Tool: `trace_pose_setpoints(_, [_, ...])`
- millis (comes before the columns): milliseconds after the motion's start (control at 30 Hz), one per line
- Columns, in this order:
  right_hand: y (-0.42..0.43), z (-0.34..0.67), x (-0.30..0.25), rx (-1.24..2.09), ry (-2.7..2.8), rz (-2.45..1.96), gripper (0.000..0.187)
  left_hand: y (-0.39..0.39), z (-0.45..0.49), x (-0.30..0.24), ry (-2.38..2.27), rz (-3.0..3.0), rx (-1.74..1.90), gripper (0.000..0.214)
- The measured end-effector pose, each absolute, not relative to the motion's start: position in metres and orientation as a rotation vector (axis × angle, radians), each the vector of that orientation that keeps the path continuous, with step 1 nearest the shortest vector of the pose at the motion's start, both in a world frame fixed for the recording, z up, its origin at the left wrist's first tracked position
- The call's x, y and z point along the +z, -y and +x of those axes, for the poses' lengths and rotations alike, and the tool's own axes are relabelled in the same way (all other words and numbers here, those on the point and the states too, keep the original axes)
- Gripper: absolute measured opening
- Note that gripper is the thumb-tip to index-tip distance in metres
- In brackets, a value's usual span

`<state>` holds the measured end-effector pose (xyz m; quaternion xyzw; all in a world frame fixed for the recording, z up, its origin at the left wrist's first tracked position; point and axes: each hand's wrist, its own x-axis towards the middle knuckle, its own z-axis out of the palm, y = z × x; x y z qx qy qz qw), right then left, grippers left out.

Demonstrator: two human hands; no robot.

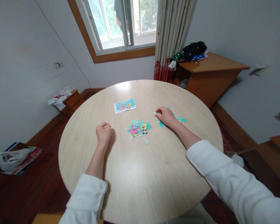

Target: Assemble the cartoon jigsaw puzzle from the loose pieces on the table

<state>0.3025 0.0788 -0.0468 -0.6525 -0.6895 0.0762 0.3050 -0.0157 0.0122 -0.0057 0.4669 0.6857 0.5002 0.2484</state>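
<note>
My right hand (166, 115) is at the right of the round table, its fingertips closed on a pale puzzle piece (154, 113). Loose turquoise puzzle pieces (182, 119) lie around and partly under that hand. To its left is a partly joined jigsaw puzzle (139, 128) with a pink starfish and a yellow sponge character. One pale green puzzle piece (146, 142) lies apart, just below the joined part. My left hand (104, 133) rests on the table left of the puzzle, fingers curled closed; whatever they may hold is hidden.
A printed reference picture (125, 106) lies flat beyond the puzzle on the round wooden table (135, 186). A window (121, 25) and a curtain (171, 34) are behind. Clothes (192, 51) are piled on a brown desk (214, 63) at the right.
</note>
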Motion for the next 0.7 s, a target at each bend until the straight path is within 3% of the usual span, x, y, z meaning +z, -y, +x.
trace_pose_setpoints(700, [-0.0713,0.2982,-0.0396,0.347,1.778,-1.611,0.011,-0.0114,-0.0163,-0.0058,-1.870,1.269,1.354,0.010])
